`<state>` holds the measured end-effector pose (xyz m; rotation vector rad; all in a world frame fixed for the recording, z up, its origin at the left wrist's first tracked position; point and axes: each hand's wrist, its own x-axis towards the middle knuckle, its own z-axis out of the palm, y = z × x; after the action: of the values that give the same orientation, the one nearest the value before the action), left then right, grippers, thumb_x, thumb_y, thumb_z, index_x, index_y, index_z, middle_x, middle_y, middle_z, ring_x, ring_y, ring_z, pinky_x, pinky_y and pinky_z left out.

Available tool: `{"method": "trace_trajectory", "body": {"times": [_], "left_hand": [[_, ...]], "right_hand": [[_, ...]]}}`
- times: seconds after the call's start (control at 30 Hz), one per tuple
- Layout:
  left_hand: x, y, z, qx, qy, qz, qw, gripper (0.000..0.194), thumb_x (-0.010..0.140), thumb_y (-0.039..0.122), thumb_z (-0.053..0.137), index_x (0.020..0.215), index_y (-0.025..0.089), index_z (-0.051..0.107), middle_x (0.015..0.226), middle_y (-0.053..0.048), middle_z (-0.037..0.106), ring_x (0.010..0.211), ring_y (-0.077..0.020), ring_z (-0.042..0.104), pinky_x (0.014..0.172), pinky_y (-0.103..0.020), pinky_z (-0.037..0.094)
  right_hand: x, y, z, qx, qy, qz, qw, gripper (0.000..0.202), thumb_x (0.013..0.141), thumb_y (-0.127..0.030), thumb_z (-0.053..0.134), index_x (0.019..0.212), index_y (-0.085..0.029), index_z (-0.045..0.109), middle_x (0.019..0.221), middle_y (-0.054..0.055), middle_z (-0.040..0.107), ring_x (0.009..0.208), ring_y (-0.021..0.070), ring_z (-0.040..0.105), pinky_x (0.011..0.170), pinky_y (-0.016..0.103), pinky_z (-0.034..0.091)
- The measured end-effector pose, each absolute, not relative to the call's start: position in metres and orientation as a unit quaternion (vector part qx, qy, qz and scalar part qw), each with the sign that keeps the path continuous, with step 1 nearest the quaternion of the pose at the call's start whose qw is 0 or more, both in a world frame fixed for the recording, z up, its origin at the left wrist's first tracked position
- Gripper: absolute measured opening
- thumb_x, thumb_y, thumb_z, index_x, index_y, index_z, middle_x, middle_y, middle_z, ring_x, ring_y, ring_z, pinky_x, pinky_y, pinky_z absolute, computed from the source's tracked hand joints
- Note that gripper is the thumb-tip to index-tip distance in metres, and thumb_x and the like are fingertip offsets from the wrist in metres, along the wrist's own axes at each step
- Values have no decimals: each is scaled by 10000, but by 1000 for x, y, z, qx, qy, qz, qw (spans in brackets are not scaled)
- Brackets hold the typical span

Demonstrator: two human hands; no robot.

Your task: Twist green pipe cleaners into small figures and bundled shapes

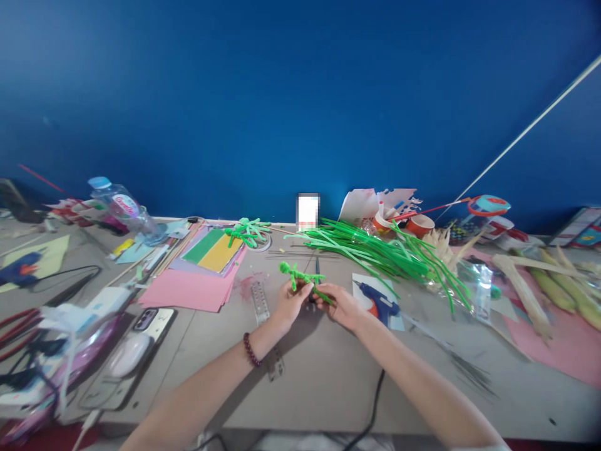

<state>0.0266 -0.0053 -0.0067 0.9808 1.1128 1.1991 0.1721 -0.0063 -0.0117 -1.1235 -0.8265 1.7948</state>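
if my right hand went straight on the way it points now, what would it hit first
Probably the left hand: its fingertips lie just ahead of the right hand, at the green fuzzy piece. Depth is hard to judge from this one view.

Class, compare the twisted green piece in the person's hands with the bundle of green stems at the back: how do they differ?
The twisted green piece is short and knotted, while the bundle of green stems is long and mostly straight.
The piece is held up by both hands' fingers; the bundle lies on the table.
Both are bright green.
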Motion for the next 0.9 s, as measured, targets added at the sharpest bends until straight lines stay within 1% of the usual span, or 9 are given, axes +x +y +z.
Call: {"method": "trace_trajectory", "body": {"times": [0.13,0.23,0.3,0.37,0.47,0.53,0.7,0.8,0.9], "left_hand": [[25,-4,-9,445,453,508,582,316,601,423,751,617,154,586,498,36,517,464,-90,438,482,-232,325],[25,-4,-10,434,452,516,584,316,609,429,748,637,157,589,518,33,528,480,-93,448,494,-232,342],[26,-5,-11,426,462,513,585,328,627,449,734,621,158,582,506,31,511,482,-94,440,493,-232,340],[28,-6,-10,419,465,500,599,351,657,478,706,617,153,579,511,24,502,483,-93,432,484,-230,327],[30,-9,-9,378,442,459,672,392,682,526,668,692,140,597,571,14,520,497,-87,448,478,-216,321],[31,-11,-8,339,418,425,727,421,676,549,661,736,136,604,610,8,540,506,-83,467,482,-207,329],[30,-12,-6,295,388,394,779,401,607,504,729,709,140,595,593,23,533,499,-77,468,495,-209,339],[29,-12,-8,314,385,380,780,370,584,432,776,692,128,596,556,40,496,486,-65,446,491,-205,317],[28,-11,-10,311,392,342,795,389,622,452,753,770,111,638,573,36,501,488,-59,433,466,-199,287]], "right_hand": [[173,-5,-15,-435,-310,735,417,151,680,-290,695,711,-154,637,631,27,645,502,110,587,517,233,545],[169,-6,-14,-438,-364,682,459,234,658,-358,719,690,-158,601,621,17,635,529,119,601,558,247,545],[167,-7,-12,-465,-441,586,495,257,681,-396,695,700,-165,585,610,11,624,540,131,604,565,259,535],[168,-10,-10,-503,-540,429,521,206,745,-374,641,736,-173,596,632,19,628,573,150,607,579,278,524],[173,-15,-8,-491,-674,184,520,118,845,-245,532,832,-189,634,758,60,658,708,182,622,666,316,520],[178,-19,-8,-436,-738,83,508,179,869,-159,480,938,-198,640,852,84,669,794,196,619,721,341,519],[187,-23,-14,-342,-822,-49,453,336,861,-72,470,1151,-194,588,984,114,667,908,221,614,791,380,525],[189,-20,-15,-340,-820,-97,450,352,859,-64,481,1179,-179,571,985,117,666,915,220,614,797,382,532],[191,-15,-15,-354,-796,-121,476,349,863,-60,479,1182,-175,562,948,113,668,891,216,621,777,385,540]]}}
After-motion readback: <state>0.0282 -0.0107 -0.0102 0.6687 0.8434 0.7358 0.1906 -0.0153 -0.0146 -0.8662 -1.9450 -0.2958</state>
